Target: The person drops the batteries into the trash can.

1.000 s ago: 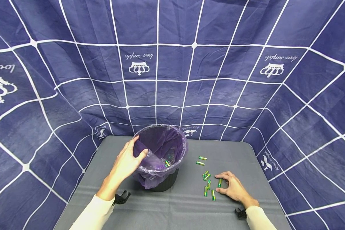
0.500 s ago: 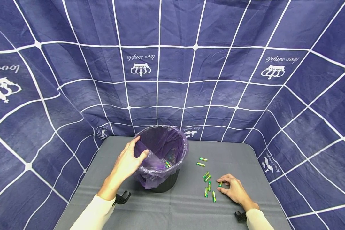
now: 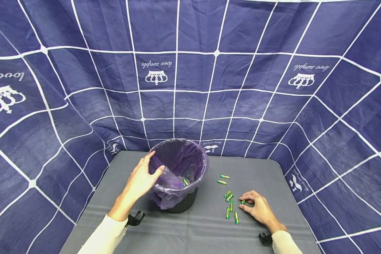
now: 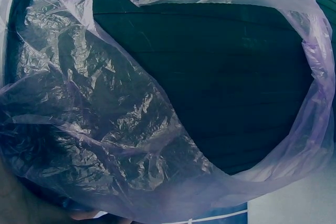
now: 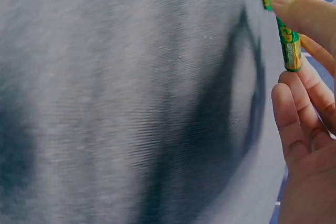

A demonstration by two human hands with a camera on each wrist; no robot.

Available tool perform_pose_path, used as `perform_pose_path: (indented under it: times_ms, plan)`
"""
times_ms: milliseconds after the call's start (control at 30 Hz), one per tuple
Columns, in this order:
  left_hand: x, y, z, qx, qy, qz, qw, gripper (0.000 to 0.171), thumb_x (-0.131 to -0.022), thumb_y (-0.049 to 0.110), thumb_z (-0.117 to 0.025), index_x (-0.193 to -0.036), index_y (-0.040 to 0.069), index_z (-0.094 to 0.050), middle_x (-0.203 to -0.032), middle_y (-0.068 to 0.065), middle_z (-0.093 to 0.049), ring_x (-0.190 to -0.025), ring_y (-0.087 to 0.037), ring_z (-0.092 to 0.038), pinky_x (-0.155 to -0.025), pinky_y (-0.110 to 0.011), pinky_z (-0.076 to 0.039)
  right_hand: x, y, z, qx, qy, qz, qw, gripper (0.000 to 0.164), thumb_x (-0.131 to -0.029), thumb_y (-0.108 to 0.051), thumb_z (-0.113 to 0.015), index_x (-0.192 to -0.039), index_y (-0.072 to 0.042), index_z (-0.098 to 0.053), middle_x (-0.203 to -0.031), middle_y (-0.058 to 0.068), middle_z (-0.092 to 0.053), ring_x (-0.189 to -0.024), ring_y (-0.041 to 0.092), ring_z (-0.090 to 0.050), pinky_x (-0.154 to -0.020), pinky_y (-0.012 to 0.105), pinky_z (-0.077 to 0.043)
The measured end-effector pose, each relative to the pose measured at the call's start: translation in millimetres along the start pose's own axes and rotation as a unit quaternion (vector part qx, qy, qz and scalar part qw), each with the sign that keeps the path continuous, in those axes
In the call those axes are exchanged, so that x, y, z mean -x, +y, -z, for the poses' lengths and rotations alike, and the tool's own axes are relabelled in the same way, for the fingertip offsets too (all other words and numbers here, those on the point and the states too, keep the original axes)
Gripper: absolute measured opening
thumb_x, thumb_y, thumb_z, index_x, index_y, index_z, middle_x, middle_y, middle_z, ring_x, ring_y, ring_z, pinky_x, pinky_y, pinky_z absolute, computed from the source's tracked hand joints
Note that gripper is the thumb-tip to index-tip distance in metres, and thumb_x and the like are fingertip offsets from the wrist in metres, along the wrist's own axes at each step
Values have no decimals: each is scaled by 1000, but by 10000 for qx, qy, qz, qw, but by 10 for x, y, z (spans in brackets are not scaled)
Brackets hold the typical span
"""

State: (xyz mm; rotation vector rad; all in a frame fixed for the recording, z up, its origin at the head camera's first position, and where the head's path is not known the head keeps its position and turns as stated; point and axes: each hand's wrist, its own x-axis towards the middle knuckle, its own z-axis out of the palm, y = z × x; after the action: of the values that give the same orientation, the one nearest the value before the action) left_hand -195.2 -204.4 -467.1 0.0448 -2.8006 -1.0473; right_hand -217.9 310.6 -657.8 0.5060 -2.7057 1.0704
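Observation:
A black bin (image 3: 181,204) with a purple plastic liner (image 3: 167,199) folded over its rim stands left of centre. My left hand (image 3: 143,178) rests at its left rim, thumb and fingers spread and fairly straight; the left wrist view shows the liner (image 4: 105,103) bunched across one side of the opening. Over the table at the right, my right hand (image 3: 257,209) pinches a green-and-yellow battery (image 5: 290,51) between thumb and fingertips. Several like batteries (image 3: 236,217) lie loose between that hand and the bin. One battery (image 3: 185,181) shows inside the liner.
Grey cloth (image 3: 206,236) covers the table. A dark blue curtain (image 3: 190,102) with white lines encloses the back and both sides. Two batteries (image 3: 224,176) lie farther back, right of the bin. Black straps (image 3: 135,218) are worn on both wrists.
My right hand's thumb and fingers have closed from a spread around the battery to a pinch on it, and the battery has turned. The left hand stays at the bin rim.

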Motion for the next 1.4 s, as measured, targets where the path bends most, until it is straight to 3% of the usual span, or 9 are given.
perform_pose_path:
  times_ms: [133,367,567,800,1033,1400]
  plan:
    - [-1,-2,0,9,-19,-3,10000,84,-112,55,-69,-182,21,-38,-182,-23,-48,-164,-56,-52,-128,-78,-47,-63,-62,21,-9,162,287,9995,31,-82,-9,-106,-109,-15,-92,-116,-1,-82,-103,2,-75,-86,26,-66]
    - [1,-7,1,11,-16,-32,10000,84,-112,54,-69,-182,20,-38,-182,-24,-48,-163,-57,-53,-127,-78,-47,-222,-252,93,97,253,746,9968,31,-83,-7,-105,-110,-11,-91,-120,1,-82,-103,14,-80,-85,31,-69]
    - [1,-19,1,18,-6,7,10000,83,-112,54,-68,-183,21,-37,-182,-23,-48,-163,-57,-53,-127,-78,-47,-379,-441,158,243,335,1156,9924,35,-83,-5,-105,-112,-18,-91,-121,2,-82,-99,18,-83,-86,34,-70]
    - [-6,-8,2,3,30,10,10000,83,-112,56,-68,-182,23,-39,-182,-22,-49,-162,-58,-55,-125,-78,-49,-534,-690,257,226,377,1515,9875,36,-83,-6,-105,-112,-22,-90,-122,4,-83,-105,20,-82,-91,27,-67]
    - [-6,-1,13,-28,5,31,10000,83,-112,56,-68,-182,23,-38,-181,-22,-49,-160,-59,-56,-123,-79,-49,-707,-961,341,318,469,1874,9806,36,-82,-8,-106,-111,-23,-91,-124,-1,-83,-107,21,-83,-99,12,-56]
    - [3,-4,5,-23,28,-22,10000,83,-112,56,-68,-182,22,-38,-181,-23,-49,-161,-59,-55,-124,-79,-49,-925,-1315,452,180,556,2284,9718,38,-82,-7,-106,-114,-22,-91,-125,-2,-82,-116,26,-82,-108,10,-50]
